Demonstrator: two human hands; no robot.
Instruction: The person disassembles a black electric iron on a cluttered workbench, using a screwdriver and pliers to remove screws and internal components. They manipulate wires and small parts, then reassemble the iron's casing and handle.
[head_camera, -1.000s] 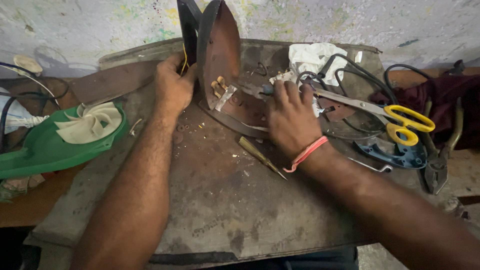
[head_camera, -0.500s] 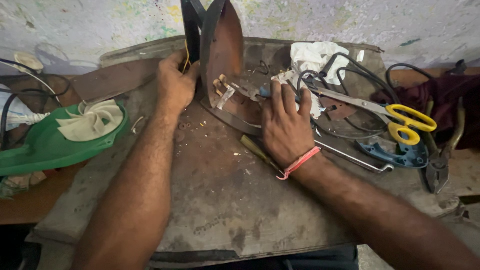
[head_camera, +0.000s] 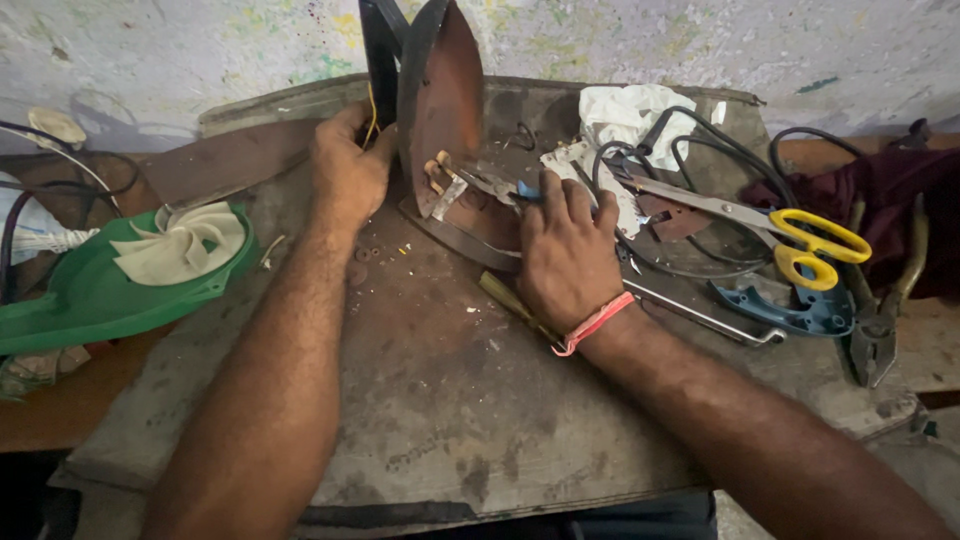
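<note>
Left hand (head_camera: 348, 172) grips upended rusty flat-iron body (head_camera: 440, 105) at worktop's back edge. Right hand (head_camera: 568, 255), fingers curled round blue-handled tool (head_camera: 505, 187), tip at terminal block. Judgement: hold iron rigid, seat tip squarely, gentle pressure; scissors (head_camera: 760, 222) nearby.

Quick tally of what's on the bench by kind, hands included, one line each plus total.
Hands: 2, left hand on the upended iron, right hand with the blue-handled tool
Irons: 1, upended iron
Scissors: 1, yellow-handled scissors
Pliers: 1, pliers
Screwdrivers: 1, screwdriver
Fan parts: 1, white impeller in green housing
Total: 7
</note>
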